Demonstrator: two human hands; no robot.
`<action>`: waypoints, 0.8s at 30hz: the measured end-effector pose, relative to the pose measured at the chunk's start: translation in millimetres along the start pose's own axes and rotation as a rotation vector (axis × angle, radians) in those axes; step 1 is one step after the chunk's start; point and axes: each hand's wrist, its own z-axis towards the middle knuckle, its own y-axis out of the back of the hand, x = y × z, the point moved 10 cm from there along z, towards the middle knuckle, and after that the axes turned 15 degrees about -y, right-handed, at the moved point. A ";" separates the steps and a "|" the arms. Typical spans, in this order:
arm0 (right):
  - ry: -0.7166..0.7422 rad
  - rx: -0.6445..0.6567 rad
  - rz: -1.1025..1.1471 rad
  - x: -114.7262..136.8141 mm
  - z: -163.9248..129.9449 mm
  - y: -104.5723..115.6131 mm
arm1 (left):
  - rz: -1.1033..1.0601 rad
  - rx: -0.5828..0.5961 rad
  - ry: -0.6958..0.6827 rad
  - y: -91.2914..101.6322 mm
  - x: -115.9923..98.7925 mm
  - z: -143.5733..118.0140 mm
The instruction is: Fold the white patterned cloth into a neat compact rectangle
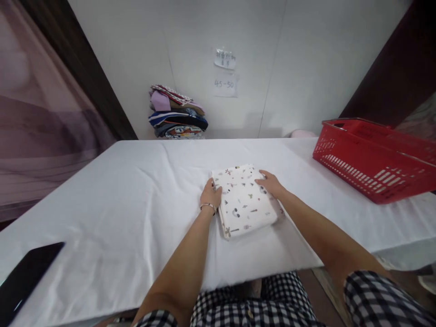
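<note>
White printed cloth [243, 200], folded into a flat packet, lies mid-bench [102, 190]. The left hand [211, 194] presses its left edge and the right hand [270, 184] its far right corner, both grips flat and spread, seemingly to keep the folds square.

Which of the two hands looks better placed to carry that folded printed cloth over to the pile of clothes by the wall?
Probably the left hand: it rests on the folded cloth's left edge, and the stack of clothes stands far-left. The right hand sits on the side nearer the red basket.
</note>
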 end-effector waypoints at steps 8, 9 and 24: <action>0.257 -0.195 -0.568 33.8 -16.0 -17.0 | -0.023 0.004 0.010 0.9 -3.1 -2.7; 0.347 -0.187 -0.620 44.7 -29.3 -31.1 | -0.025 0.002 0.015 0.5 -2.4 -2.9; 0.855 0.311 -0.728 34.6 -218.9 -155.5 | -0.059 -0.024 0.023 2.9 2.3 0.0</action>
